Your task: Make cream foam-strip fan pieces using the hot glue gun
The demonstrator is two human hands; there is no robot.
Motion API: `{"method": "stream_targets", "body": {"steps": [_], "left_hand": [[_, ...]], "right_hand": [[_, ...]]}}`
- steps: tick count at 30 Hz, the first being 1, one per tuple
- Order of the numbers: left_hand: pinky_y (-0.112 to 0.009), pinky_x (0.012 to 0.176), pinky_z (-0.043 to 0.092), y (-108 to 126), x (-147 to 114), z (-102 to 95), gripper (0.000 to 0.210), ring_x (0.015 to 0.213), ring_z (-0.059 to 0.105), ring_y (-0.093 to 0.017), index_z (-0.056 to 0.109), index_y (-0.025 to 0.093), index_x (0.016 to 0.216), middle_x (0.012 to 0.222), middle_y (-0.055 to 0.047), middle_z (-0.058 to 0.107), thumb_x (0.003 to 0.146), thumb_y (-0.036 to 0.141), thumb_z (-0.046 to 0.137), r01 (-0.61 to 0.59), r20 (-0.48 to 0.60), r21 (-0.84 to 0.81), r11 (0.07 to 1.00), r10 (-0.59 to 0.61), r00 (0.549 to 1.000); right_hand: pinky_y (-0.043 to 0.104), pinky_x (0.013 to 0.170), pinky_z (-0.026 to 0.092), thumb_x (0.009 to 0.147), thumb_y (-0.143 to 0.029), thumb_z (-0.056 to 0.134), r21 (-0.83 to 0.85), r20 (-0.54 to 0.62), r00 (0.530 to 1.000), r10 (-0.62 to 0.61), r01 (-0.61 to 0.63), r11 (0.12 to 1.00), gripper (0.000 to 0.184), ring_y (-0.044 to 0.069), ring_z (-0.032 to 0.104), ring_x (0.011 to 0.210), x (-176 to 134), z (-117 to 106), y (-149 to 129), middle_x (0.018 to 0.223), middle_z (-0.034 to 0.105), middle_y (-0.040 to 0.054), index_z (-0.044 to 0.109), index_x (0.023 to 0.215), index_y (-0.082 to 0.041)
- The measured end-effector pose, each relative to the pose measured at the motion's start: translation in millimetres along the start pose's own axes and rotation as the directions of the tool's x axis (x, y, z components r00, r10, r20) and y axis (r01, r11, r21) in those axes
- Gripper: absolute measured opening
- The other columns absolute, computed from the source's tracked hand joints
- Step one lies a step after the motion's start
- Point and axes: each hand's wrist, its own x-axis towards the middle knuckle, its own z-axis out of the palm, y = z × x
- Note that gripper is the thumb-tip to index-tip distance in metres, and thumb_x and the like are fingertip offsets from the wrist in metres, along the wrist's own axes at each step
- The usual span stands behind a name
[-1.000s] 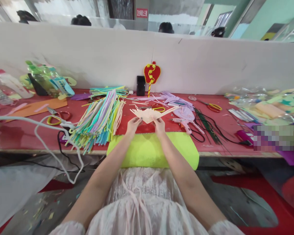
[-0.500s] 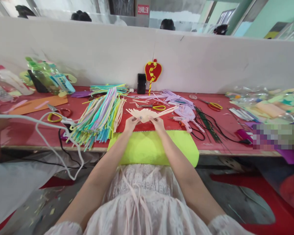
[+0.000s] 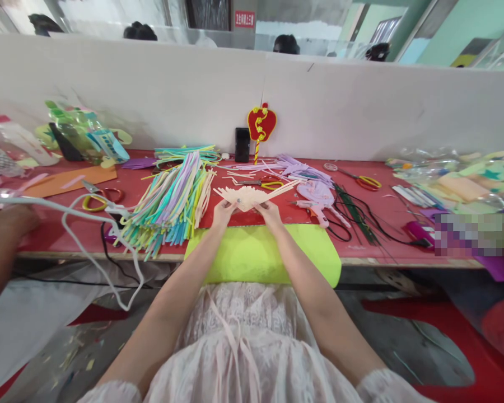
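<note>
A cream woven piece of fuzzy strips (image 3: 247, 197), with loose strip ends fanning out to both sides, is held up over the red mat (image 3: 218, 220). My left hand (image 3: 225, 212) pinches its lower left edge, and my right hand (image 3: 269, 212) pinches its lower right edge. Just behind the piece lie red-and-yellow scissors (image 3: 272, 183). To the left is a big bundle of pastel fuzzy strips (image 3: 172, 201). A pink glue gun (image 3: 317, 211) lies right of my right hand. Lime-green cloth (image 3: 260, 254) hangs over the table edge below my wrists.
A red fan-shaped ornament (image 3: 262, 124) and a black phone (image 3: 242, 144) stand against the white partition (image 3: 185, 95). A white cable (image 3: 73, 235) loops at the left, near another person's arm (image 3: 2, 240). More scissors (image 3: 98, 198), lilac pieces (image 3: 315, 190) and green wires (image 3: 355, 215) lie around.
The woven piece has shifted very slightly left in my hands. Another person's hand at the far left has reached further in over the table.
</note>
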Motion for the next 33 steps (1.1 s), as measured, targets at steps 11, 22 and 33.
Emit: {"method": "stream_targets", "body": {"steps": [11,22,33], "left_hand": [[-0.039,0.086,0.054,0.6,0.0,-0.2,0.044,0.093,0.068,-0.025,0.069,0.012,0.084,0.088,-0.007,0.074,0.053,0.039,0.084,0.014,-0.040,0.007,1.000,-0.014,0.999],[-0.036,0.089,0.053,5.6,0.5,-7.5,0.047,0.106,0.063,-0.021,0.047,0.018,0.125,0.120,-0.012,0.062,0.082,0.031,0.061,-0.191,-0.219,0.257,0.947,0.250,0.943],[-0.049,0.101,0.033,45.3,0.6,-46.9,0.019,0.110,0.053,-0.032,0.066,0.020,0.094,0.106,-0.013,0.063,0.086,0.026,0.050,-0.082,0.017,0.990,0.111,0.491,0.871]], "right_hand": [[0.027,0.064,0.054,0.063,-0.055,0.072,0.087,-0.078,0.996,0.043,-0.036,0.996,0.046,0.013,0.060,0.060,-0.7,-2.3,-6.6,0.072,0.068,-0.0009,0.069,0.088,-0.017],[0.028,0.047,0.051,0.066,-0.055,0.069,-0.002,-0.177,0.982,0.062,-0.064,0.998,0.039,0.016,0.060,0.055,-3.1,-9.2,-3.2,0.065,0.064,-0.0002,0.063,0.077,-0.019],[0.030,0.063,0.048,0.075,-0.055,0.060,-0.540,-0.336,0.922,-0.192,-0.022,0.841,0.033,0.018,0.060,0.058,-13.9,-2.6,-5.7,0.060,0.062,0.0005,0.051,0.070,-0.023]]}}
